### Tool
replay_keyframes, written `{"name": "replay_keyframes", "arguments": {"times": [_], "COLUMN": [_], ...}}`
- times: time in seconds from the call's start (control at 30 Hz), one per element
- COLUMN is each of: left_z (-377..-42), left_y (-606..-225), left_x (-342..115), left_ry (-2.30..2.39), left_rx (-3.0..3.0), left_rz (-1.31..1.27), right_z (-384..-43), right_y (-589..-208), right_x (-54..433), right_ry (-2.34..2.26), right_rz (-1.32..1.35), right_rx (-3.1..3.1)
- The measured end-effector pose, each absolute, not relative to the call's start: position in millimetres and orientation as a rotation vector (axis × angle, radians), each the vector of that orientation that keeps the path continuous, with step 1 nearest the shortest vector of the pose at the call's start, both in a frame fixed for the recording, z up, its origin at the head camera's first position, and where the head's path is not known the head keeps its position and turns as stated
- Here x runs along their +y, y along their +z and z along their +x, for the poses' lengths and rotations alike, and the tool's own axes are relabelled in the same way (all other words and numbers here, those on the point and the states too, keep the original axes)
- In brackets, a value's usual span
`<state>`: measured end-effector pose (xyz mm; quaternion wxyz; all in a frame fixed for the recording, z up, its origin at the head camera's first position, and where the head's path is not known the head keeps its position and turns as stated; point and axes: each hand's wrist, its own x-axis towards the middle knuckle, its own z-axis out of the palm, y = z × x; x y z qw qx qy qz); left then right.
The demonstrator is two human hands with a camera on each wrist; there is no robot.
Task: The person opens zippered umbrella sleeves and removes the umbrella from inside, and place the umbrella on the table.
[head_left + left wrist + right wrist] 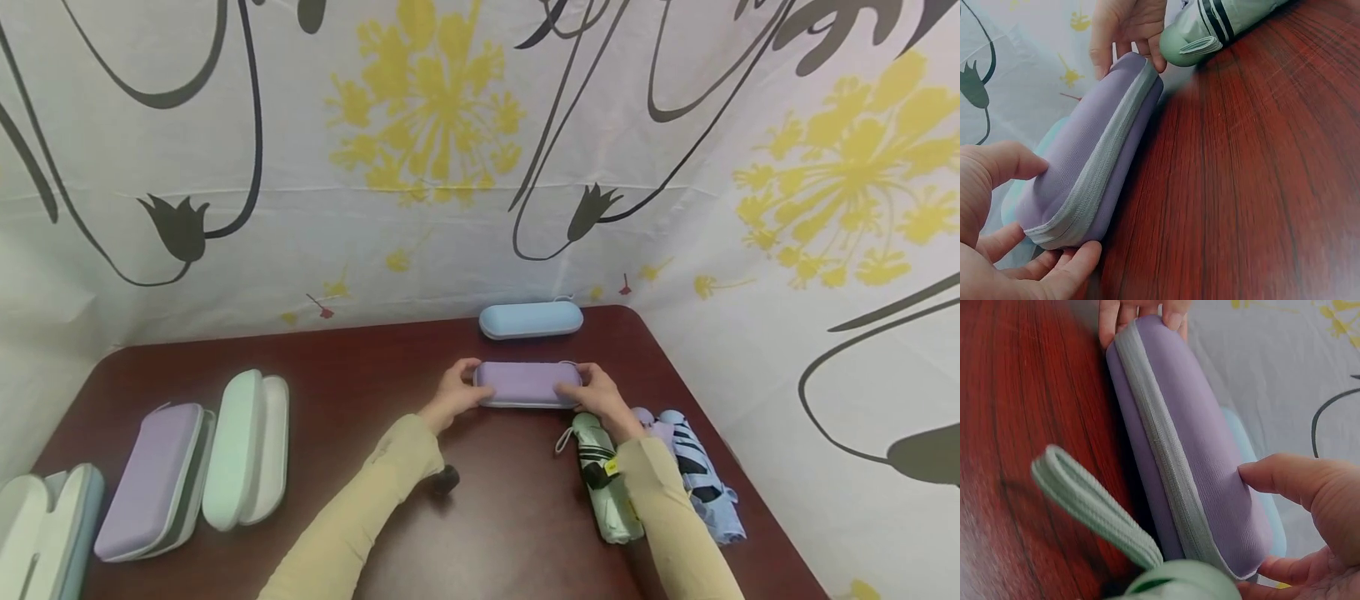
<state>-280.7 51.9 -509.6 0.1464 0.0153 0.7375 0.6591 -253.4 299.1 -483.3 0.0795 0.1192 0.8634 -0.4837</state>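
A purple zippered hard case [528,384] lies crosswise toward the back right of the table, its zip closed. My left hand [459,389] grips its left end, the thumb on top and fingertips at the lower edge, as the left wrist view shows. On the opposite end my right hand [600,396] holds it the same way, thumb pressing the lid [1241,475]. Just behind is a light blue case [531,320], also closed. A folded green umbrella [611,492] with a wrist loop [1094,503] lies close below my right hand, partly hidden by the sleeve.
Folded purple [660,427] and blue striped umbrellas [705,479] lie near the right table edge. At the left are three open cases: mint green [234,450], purple [153,479] and blue [78,533]. A patterned white curtain [435,250] borders the back and sides.
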Motion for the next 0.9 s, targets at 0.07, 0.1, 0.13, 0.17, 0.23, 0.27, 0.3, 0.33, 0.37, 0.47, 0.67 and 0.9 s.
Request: {"name": "replay_keyframes", "arguments": {"times": [0.07, 0.1, 0.13, 0.17, 0.23, 0.27, 0.3, 0.33, 0.37, 0.47, 0.67, 0.9], "left_z": [-279, -278, -277, -276, -274, -273, -271, -270, -268, -261, -242, -214], "left_y": [-509, -510, -510, -510, -508, -508, -507, -506, -506, -506, -511, -512], "left_x": [45, 41, 37, 32, 24, 19, 14, 10, 5, -8, -34, -60], "left_ry": [1.889, 1.879, 1.870, 1.861, 1.857, 1.857, 1.857, 1.862, 1.865, 1.882, 1.899, 1.858], "left_rx": [2.143, 2.156, 2.164, 2.172, 2.177, 2.181, 2.189, 2.191, 2.202, 2.217, 2.251, 2.285], "left_rz": [0.041, 0.044, 0.042, 0.044, 0.038, 0.033, 0.029, 0.018, 0.017, -0.011, -0.064, -0.122], "right_z": [-252, -251, -250, -250, -248, -248, -247, -246, -246, -242, -231, -212], "right_y": [-482, -482, -481, -481, -480, -480, -479, -479, -478, -475, -479, -491], "right_x": [293, 289, 286, 283, 275, 271, 267, 263, 259, 246, 221, 195], "right_ry": [-1.447, -1.439, -1.434, -1.434, -1.428, -1.425, -1.429, -1.438, -1.447, -1.450, -1.430, -1.487], "right_rz": [0.332, 0.321, 0.312, 0.305, 0.291, 0.277, 0.264, 0.251, 0.235, 0.189, 0.145, 0.097], "right_rx": [2.592, 2.595, 2.597, 2.596, 2.596, 2.597, 2.594, 2.591, 2.586, 2.576, 2.594, 2.578]}}
